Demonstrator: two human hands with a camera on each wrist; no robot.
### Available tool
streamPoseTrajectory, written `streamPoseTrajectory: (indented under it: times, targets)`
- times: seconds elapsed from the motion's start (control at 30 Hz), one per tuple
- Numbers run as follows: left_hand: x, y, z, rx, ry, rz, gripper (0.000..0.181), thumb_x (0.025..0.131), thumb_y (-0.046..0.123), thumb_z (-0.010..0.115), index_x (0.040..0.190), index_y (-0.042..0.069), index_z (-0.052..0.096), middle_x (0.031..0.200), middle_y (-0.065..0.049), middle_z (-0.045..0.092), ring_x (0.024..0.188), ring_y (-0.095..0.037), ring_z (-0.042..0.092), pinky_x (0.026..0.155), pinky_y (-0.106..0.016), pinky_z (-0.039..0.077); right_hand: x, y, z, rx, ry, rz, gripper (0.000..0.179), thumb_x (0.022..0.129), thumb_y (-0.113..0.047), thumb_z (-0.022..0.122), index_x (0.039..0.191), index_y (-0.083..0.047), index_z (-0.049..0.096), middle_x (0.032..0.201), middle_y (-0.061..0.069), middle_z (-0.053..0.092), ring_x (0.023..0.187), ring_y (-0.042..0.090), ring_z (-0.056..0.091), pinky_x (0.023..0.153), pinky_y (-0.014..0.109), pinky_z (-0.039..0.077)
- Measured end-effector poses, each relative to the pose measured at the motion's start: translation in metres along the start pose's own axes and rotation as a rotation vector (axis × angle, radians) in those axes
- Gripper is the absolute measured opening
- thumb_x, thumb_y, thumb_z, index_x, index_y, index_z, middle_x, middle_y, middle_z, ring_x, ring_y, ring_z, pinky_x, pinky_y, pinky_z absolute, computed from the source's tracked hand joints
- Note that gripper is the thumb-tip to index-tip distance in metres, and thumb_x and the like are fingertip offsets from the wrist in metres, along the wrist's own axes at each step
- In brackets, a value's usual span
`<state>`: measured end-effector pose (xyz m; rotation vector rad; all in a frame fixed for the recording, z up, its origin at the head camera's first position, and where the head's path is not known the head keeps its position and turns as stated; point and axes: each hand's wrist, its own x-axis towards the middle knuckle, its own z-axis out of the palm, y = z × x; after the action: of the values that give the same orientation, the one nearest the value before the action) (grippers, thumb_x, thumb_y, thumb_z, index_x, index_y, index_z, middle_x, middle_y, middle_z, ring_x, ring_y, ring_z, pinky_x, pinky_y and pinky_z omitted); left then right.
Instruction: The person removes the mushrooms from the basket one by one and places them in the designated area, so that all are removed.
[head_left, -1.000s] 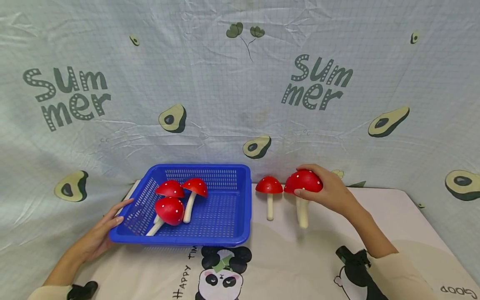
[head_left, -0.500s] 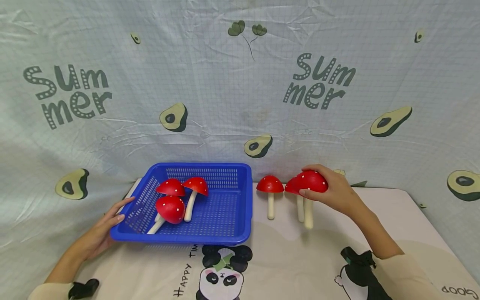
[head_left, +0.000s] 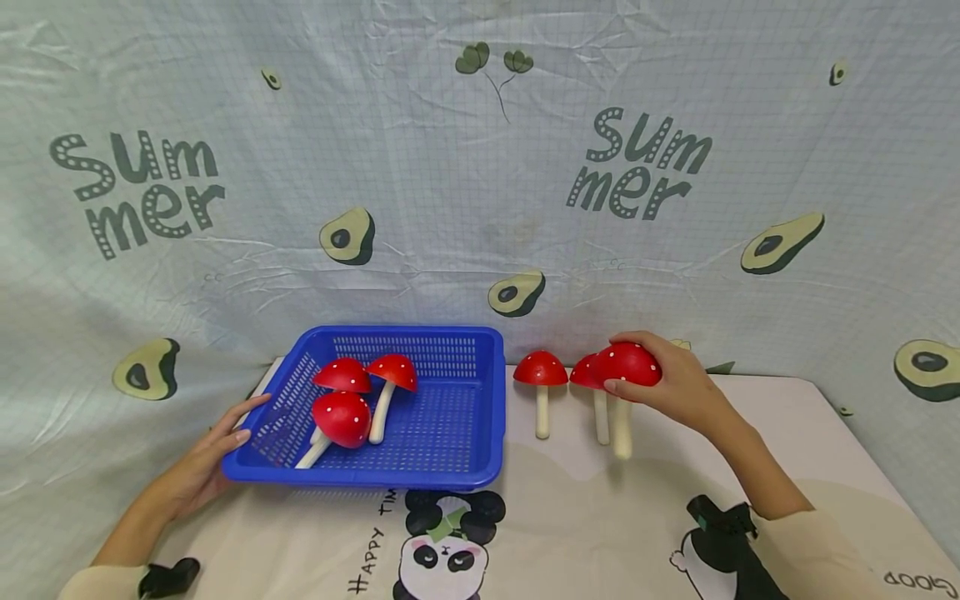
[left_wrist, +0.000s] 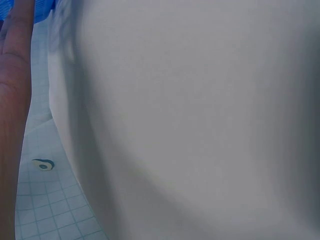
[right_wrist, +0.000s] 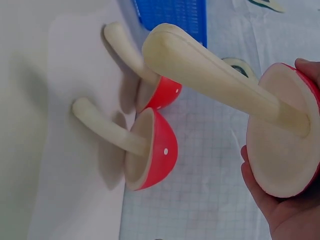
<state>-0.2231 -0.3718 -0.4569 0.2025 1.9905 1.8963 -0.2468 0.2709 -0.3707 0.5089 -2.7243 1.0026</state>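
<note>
My right hand (head_left: 670,379) holds a toy mushroom (head_left: 630,362) by its red, white-dotted cap, its pale stem pointing down. In the right wrist view, fingers curl round the edge of this mushroom's cap (right_wrist: 282,150), its stem jutting toward the camera. Just left of it, a second mushroom (head_left: 602,417) is partly covered in the head view; a third mushroom (head_left: 541,371) lies nearer the basket. My left hand (head_left: 198,467) grips the left rim of the blue plastic basket (head_left: 491,400), thumb and fingertips at the edge. Several similar mushrooms (head_left: 341,419) lie in the basket's left half.
A light table (head_left: 577,533) with a printed panda cover carries everything. Behind it hangs a pale cloth (head_left: 420,167) printed with avocados and lettering, close to the basket and the loose mushrooms.
My right hand has moved slightly right with its mushroom, uncovering more of the mushroom beside it. The left hand and basket stay practically where they were.
</note>
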Motion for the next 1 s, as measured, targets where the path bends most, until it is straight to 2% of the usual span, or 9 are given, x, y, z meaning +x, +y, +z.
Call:
streamPoseTrajectory:
  times: [0.1,0.13,0.2,0.3,0.37,0.5,0.67,0.83,1.0]
  targets:
    - [0.0,0.001,0.001,0.011,0.018,-0.01,0.05,0.111,0.028,0.032,0.156,0.049,0.021,0.155,-0.021,0.005,0.112,-0.012,0.063,0.091,-0.036,0.056,-0.001,0.001,-0.003,-0.01,0.003,0.007,0.057,0.086,-0.034,0.079,0.136,-0.016,0.057,0.131,0.016,0.061,0.114,0.04,0.058,0.08,0.052,0.059]
    - [0.0,0.001,0.001,0.013,0.02,-0.011,0.05,0.111,0.029,0.032,0.156,0.049,0.021,0.155,-0.021,0.005,0.112,-0.012,0.062,0.091,-0.035,0.056,-0.002,0.001,-0.004,-0.011,0.004,0.011,0.058,0.086,-0.034,0.079,0.136,-0.015,0.057,0.131,0.017,0.061,0.115,0.04,0.058,0.08,0.053,0.059]
    - [0.0,0.001,0.001,0.011,0.015,-0.005,0.05,0.111,0.028,0.032,0.156,0.048,0.02,0.153,-0.015,0.012,0.112,-0.011,0.062,0.092,-0.035,0.056,-0.003,0.002,-0.006,-0.014,0.008,0.018,0.058,0.086,-0.034,0.079,0.137,-0.016,0.057,0.131,0.017,0.061,0.114,0.04,0.058,0.079,0.053,0.059]
    - [0.0,0.001,0.0,0.001,-0.01,0.015,0.05,0.111,0.027,0.031,0.157,0.047,0.021,0.144,0.0,0.028,0.113,-0.012,0.062,0.092,-0.035,0.056,-0.005,0.004,-0.009,-0.013,0.012,0.027,0.059,0.086,-0.033,0.079,0.137,-0.015,0.056,0.132,0.018,0.06,0.115,0.041,0.057,0.079,0.053,0.059]
    - [0.0,0.001,-0.001,-0.003,-0.026,0.027,0.051,0.112,0.026,0.03,0.157,0.047,0.021,0.137,0.008,0.033,0.114,-0.012,0.063,0.093,-0.035,0.056,-0.007,0.007,-0.011,-0.015,0.014,0.033,0.06,0.086,-0.032,0.079,0.138,-0.015,0.055,0.132,0.018,0.06,0.115,0.041,0.057,0.079,0.053,0.059]
    - [-0.001,0.002,-0.001,0.001,-0.032,0.029,0.05,0.112,0.026,0.03,0.157,0.047,0.022,0.135,0.01,0.035,0.114,-0.013,0.063,0.092,-0.036,0.056,-0.009,0.011,-0.014,-0.012,0.017,0.036,0.06,0.086,-0.031,0.08,0.138,-0.015,0.055,0.132,0.018,0.06,0.115,0.041,0.056,0.079,0.053,0.059]
    - [-0.002,0.002,0.0,0.0,-0.021,0.017,0.05,0.112,0.026,0.03,0.157,0.047,0.021,0.145,-0.006,0.024,0.113,-0.014,0.063,0.092,-0.036,0.056,-0.013,0.013,-0.016,-0.009,0.018,0.04,0.061,0.086,-0.031,0.08,0.138,-0.013,0.055,0.132,0.019,0.059,0.116,0.043,0.056,0.078,0.053,0.059]
    - [-0.001,0.002,0.001,0.009,0.002,-0.003,0.051,0.112,0.028,0.03,0.157,0.047,0.019,0.156,-0.024,0.002,0.112,-0.013,0.062,0.092,-0.036,0.056,-0.014,0.018,-0.018,-0.016,0.02,0.046,0.062,0.085,-0.03,0.08,0.139,-0.013,0.054,0.132,0.02,0.059,0.115,0.043,0.056,0.077,0.052,0.06]
    - [0.0,0.001,0.001,0.019,0.013,-0.018,0.051,0.111,0.031,0.03,0.157,0.049,0.017,0.159,-0.028,-0.006,0.112,-0.01,0.061,0.091,-0.035,0.056,-0.014,0.02,-0.021,-0.024,0.015,0.051,0.064,0.085,-0.031,0.08,0.14,-0.012,0.053,0.133,0.021,0.058,0.116,0.045,0.055,0.078,0.054,0.059]
